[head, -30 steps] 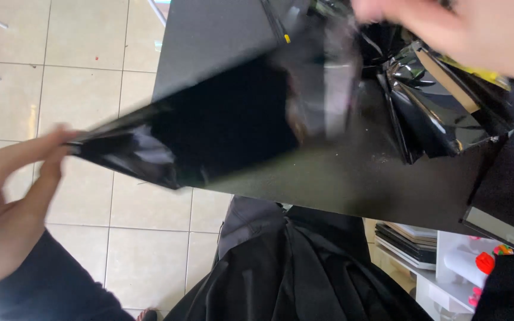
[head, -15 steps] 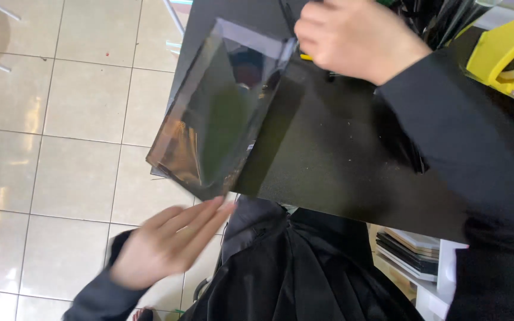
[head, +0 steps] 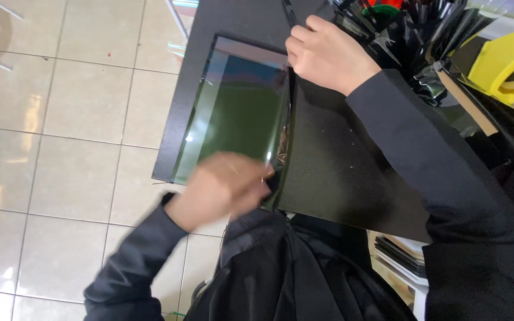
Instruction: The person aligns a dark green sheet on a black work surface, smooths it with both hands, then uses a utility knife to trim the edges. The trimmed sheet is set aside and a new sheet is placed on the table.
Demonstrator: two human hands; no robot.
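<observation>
Tinted film sheet [head: 239, 113] lies flat on the black bench [head: 340, 172], at its left edge. Left hand [head: 224, 184] blurred, fingers closed pinching the sheet's near corner. Right hand [head: 325, 53] curled, gripping the far corner. Yellow tool [head: 504, 56] sits far right.

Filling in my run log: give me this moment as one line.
left hand: on near edge of film sheet | right hand: pinching far corner | sheet: flat on black table | film scraps: far right

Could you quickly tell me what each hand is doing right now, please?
Left hand: blurred, on the tinted film sheet's near edge; grip cannot be told.
Right hand: fingers curled, pinching the sheet's far corner.
</observation>
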